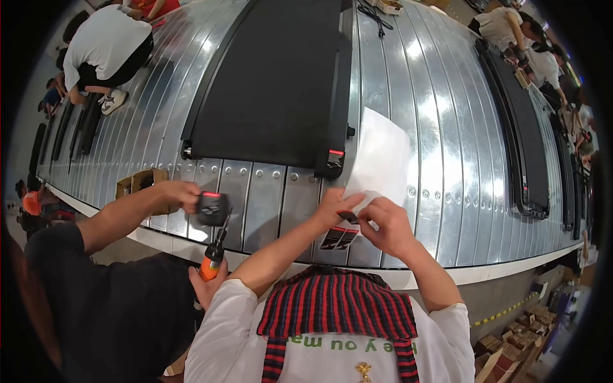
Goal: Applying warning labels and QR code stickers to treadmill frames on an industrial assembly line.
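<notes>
Both hands are working right at the near edge of the metal conveyor (434, 159), just in front of the person's chest. The left hand (336, 205) and right hand (385, 223) are meeting over a small dark sticker (348, 216), with the fingers (365, 218) pinching at it from both sides, so both are grasping rather than loose. The sticker is sitting between the two hands, touching both, so neither is really nearer. Behind it a white sheet (381, 156) is rising away from the person, its long axis running roughly straight out across the slats, and its lower end is tucked into the same pinch. Just under the hands two more dark stickers (338, 238) are lying flat on the conveyor, side by side, slanting a bit up to the right. The treadmill (274, 76) is lying just beyond, long axis pointing away from the person, its near right corner with the red mark (336, 153) almost straight above the left hand. Can't tell if the sticker is already off its backing. On the left a co-worker's hand (182, 193) is holding a black end cap (212, 208) and their other hand (205, 287) is gripping an orange screwdriver (213, 255), tip pointing up at the cap.
</notes>
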Available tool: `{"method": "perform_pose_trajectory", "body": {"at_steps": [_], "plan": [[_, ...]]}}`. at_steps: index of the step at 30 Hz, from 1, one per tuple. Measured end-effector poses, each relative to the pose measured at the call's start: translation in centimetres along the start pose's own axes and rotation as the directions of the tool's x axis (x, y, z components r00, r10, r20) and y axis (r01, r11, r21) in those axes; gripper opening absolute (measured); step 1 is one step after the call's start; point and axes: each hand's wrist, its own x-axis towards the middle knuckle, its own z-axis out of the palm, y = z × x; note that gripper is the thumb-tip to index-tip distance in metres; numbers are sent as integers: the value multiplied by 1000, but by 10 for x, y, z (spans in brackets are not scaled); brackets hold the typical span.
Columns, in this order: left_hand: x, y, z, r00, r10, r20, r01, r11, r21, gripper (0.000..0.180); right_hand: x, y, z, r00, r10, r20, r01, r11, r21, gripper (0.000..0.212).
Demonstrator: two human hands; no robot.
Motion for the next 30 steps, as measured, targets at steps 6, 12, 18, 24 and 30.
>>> {"method": "perform_pose_trajectory", "body": {"at_steps": [6, 12, 18, 24, 30], "plan": [[12, -19, -49, 971, -140, 193, 58, 923, 380, 29, 1, 12, -34, 982, 190, -3, -177, 918, 354, 11], [22, -20, -92, 773, -395, 496, -36, 754, 656, 28, 33, 45, -45, 918, 390, 71, -310, 594, 742, 4], [24, -6, -93, 935, -169, 310, -303, 69, 950, 9, 75, 120, 38, 697, 656, 291, -608, 325, 724, 7], [26, 19, -102, 843, 188, 504, -522, 62, 851, 7, 110, 146, 79, 606, 711, 355, -635, 165, 754, 8], [44, 30, -106, 833, 301, 464, -512, 102, 853, 5, 126, 148, 84, 579, 703, 413, -655, 99, 749, 8]]}}
